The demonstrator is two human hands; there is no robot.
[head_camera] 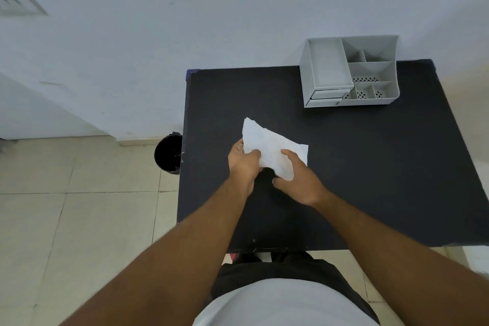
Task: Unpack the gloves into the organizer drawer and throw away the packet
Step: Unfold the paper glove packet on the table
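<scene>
While both arms reach out over the black table (370,167), the white packet (267,143) sits right between the hands, raised a little above the dark surface and tilted, its far corner pointing away and to the left. The left hand (244,164) is clenched on the packet's near left edge, thumb over the top, fingers curled underneath. The right hand (299,180) grasps the near right end, fingers wrapped over the crumpled white material, thumb tucked below. So the packet is pinched from both sides at its near end, and the far part sticks out free beyond the fingertips. Whether any gloves show at the opening, I cannot tell; the material is all one pale white.

Over at the far right corner of the table stands the grey organizer (349,71), well apart from the hands. Its two small drawers (326,96) are stacked low at the front left, and both look pushed in. Open compartments fill its right side, some with perforated bottoms. Nothing lies on the table between the packet and the organizer.

Down on the tiled floor (79,206), just beside the table's left edge, sits a black bin (168,153), to the left of the left hand.
</scene>
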